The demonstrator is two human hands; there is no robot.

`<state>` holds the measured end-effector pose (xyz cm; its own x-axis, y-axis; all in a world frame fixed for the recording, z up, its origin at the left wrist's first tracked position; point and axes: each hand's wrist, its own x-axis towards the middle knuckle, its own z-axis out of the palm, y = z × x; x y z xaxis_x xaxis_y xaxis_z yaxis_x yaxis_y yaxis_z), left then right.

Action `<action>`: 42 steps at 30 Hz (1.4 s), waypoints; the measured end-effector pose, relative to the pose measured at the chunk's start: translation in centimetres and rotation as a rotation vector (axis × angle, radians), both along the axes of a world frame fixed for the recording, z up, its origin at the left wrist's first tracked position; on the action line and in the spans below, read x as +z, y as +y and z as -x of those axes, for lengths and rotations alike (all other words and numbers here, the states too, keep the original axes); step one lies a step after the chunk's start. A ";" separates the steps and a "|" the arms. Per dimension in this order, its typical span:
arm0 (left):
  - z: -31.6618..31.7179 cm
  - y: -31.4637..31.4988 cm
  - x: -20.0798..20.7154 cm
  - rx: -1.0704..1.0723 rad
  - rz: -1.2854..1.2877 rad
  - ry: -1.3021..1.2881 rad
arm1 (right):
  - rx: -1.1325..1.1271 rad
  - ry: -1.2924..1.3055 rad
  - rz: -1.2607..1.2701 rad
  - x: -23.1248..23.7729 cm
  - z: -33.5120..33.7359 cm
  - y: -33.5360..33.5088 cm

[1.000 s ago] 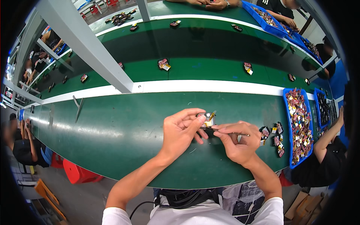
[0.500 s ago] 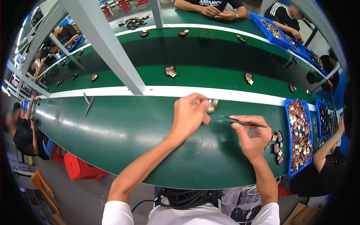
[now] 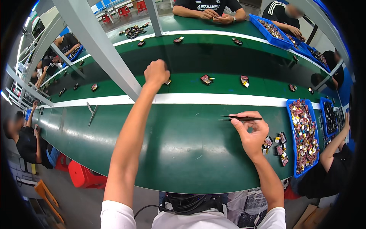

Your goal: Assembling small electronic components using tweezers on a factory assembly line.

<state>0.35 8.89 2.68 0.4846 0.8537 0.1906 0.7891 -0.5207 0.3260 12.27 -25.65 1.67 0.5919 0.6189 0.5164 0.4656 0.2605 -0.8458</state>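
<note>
My left hand [image 3: 155,73] reaches out over the green conveyor belt [image 3: 225,84], its fingers curled in and mostly hidden behind the back of the hand. Right beside it, partly covered, a small part with a yellow-and-white tab [image 3: 168,81] shows; whether the fingers grip it is not clear. Further right on the belt lie a small dark-and-pink part [image 3: 207,79] and a similar one with a white tab [image 3: 244,81]. Over the green worktable [image 3: 171,160], my right hand [image 3: 253,131] pinches dark tweezers [image 3: 248,118], points toward the left and slightly apart.
A blue tray [image 3: 294,152] heaped with small parts stands at the right, several loose parts [image 3: 281,149] next to it. Another pair of tweezers [image 3: 92,115] lies at the left, near a grey metal post [image 3: 103,49]. People sit across the belt and at both sides.
My left hand has moved from over the table forward and left to the belt. The part it held no longer shows in it, and another part appears on the belt. The tweezers stay in my right hand.
</note>
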 end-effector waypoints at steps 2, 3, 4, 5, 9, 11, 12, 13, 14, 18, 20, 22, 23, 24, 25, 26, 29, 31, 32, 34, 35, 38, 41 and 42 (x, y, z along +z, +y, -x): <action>0.9 0.8 -0.5 -0.010 0.083 0.010 | 0.003 0.001 0.007 -0.1 0.1 -0.1; 1.0 0.7 -0.7 0.002 0.084 0.013 | 0.008 0.000 0.023 -0.1 0.1 -0.2; 1.0 0.8 -0.8 0.003 0.078 0.009 | 0.008 0.001 0.013 -0.2 0.1 -0.1; 1.0 0.9 -0.8 0.012 0.069 0.004 | 0.010 -0.003 0.008 -0.3 0.0 0.0; 1.2 0.5 -0.5 0.083 0.180 -0.057 | 0.006 -0.005 0.020 -0.3 0.1 -0.1; 2.0 0.2 0.0 0.059 0.191 -0.067 | 0.009 0.003 0.023 -0.2 0.3 0.0; 2.3 -0.2 0.5 0.031 0.202 -0.076 | 0.020 0.014 0.025 0.0 0.4 0.0; 2.5 -1.3 1.2 0.025 0.205 -0.073 | 0.024 0.027 0.030 0.1 0.4 0.0; 3.1 -2.7 1.7 -0.033 0.270 -0.191 | 0.019 0.029 0.033 0.1 0.4 -0.1; 5.2 -10.1 2.3 -0.182 0.591 -0.531 | 0.084 0.157 0.090 0.2 0.4 -0.4; 6.2 -13.9 2.4 -0.219 0.790 -0.622 | 0.135 0.218 0.119 0.3 0.5 -0.5; 6.7 -16.6 1.5 -0.250 0.953 -0.692 | 0.232 0.354 0.105 0.3 0.8 -0.4; 6.7 -17.5 0.9 -0.266 1.018 -0.728 | 0.232 0.354 0.112 0.3 1.0 -0.5; 6.6 -18.1 0.4 -0.290 1.043 -0.755 | 0.282 0.386 0.103 0.2 1.0 -0.5; 6.4 -18.6 0.0 -0.290 1.051 -0.758 | 0.331 0.418 0.094 0.2 1.1 -0.5; 6.2 -19.1 -0.4 -0.300 1.071 -0.792 | 0.328 0.417 0.101 0.1 1.2 -0.6; 5.9 -20.0 -1.2 -0.312 1.086 -0.822 | 0.296 0.415 0.109 -0.2 1.5 -0.5; 6.0 -20.5 -1.4 -0.308 1.064 -0.814 | 0.210 0.310 0.137 -0.1 1.9 -0.4; 6.1 -20.7 -1.4 -0.311 1.076 -0.814 | 0.208 0.311 0.144 -0.2 2.0 -0.4; 6.0 -21.1 -1.2 -0.294 1.067 -0.809 | 0.161 0.242 0.143 -0.5 2.2 -0.4; 6.0 -21.2 -1.2 -0.283 1.054 -0.801 | 0.165 0.243 0.149 -0.5 2.3 -0.4; 5.9 -21.5 -1.1 -0.263 1.050 -0.824 | 0.179 0.190 0.181 -0.3 2.5 -0.6; 5.9 -21.6 -1.3 -0.264 1.044 -0.829 | 0.158 0.144 0.220 -0.5 2.7 -0.5; 5.9 -21.6 -1.3 -0.263 1.045 -0.829 | 0.148 0.123 0.225 -0.6 2.7 -0.5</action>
